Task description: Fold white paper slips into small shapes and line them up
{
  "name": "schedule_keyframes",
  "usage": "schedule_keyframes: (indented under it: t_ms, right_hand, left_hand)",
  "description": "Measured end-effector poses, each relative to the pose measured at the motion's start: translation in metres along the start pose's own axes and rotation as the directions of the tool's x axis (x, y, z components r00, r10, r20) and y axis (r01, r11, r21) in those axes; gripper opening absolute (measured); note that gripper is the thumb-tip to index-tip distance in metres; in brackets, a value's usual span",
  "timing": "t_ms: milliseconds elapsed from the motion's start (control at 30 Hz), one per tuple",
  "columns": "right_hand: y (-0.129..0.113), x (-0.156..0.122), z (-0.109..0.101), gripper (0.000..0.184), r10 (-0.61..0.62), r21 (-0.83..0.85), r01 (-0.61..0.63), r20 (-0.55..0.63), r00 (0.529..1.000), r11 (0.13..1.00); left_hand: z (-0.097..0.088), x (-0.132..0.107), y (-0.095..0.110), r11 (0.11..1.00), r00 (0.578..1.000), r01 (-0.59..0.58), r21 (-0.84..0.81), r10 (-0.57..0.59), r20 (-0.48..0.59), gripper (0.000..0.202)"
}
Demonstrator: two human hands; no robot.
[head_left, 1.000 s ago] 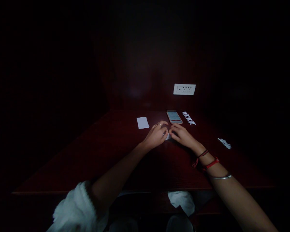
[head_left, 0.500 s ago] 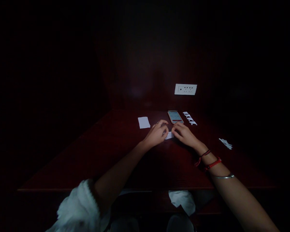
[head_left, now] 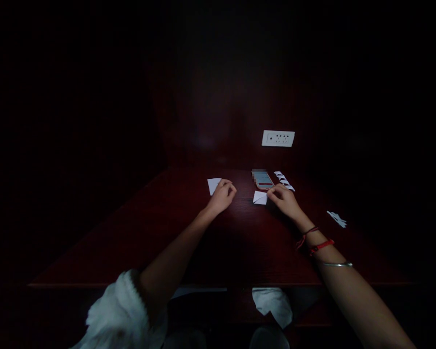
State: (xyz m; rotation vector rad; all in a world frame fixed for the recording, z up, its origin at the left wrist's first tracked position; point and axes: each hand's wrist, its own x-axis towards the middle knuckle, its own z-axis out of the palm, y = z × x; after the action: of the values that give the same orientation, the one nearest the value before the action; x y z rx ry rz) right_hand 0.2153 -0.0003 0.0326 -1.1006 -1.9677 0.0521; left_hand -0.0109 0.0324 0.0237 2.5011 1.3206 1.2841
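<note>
My right hand point(head_left: 284, 199) pinches the right edge of a small folded white paper point(head_left: 260, 198), which shows a diagonal crease or flap edge. To the left, my left hand point(head_left: 223, 195) is held with its fingers curled together and nothing visible in them. It partly covers a stack of white paper sheets point(head_left: 213, 185) on the dark red table point(head_left: 160, 218). A ring is on one of its fingers.
A phone point(head_left: 263, 178) with a lit screen lies beyond the folded paper. Right of it is a row of folded white papers point(head_left: 284, 180). White paper strips point(head_left: 337, 219) lie farther right. A socket panel point(head_left: 278, 138) is on the back wall.
My left hand has let go of the paper and moved left to the stack. My right hand has shifted slightly right with the paper, whose folded face now shows.
</note>
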Motion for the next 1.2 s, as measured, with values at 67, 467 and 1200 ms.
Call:
schedule_keyframes:
  t_ms: [67,467,1200]
  right_hand:
    - [0.0,-0.001,0.005,0.017,0.016,0.032,-0.017,0.018,1.0,0.999]
    - [-0.001,-0.003,0.015,0.016,-0.01,0.112,0.002,0.072,0.997,0.994]
    - [-0.022,-0.004,0.017,0.01,-0.162,0.075,0.152,0.139,0.977,0.985]
  left_hand:
    - [0.005,-0.001,0.009,0.997,1.0,-0.004,-0.074,0.007,0.03,0.013]
    - [0.02,-0.004,0.028,0.978,0.995,0.037,-0.207,-0.018,0.093,0.011]
    - [0.021,-0.01,0.039,0.985,0.991,-0.105,-0.134,0.116,0.072,0.006]
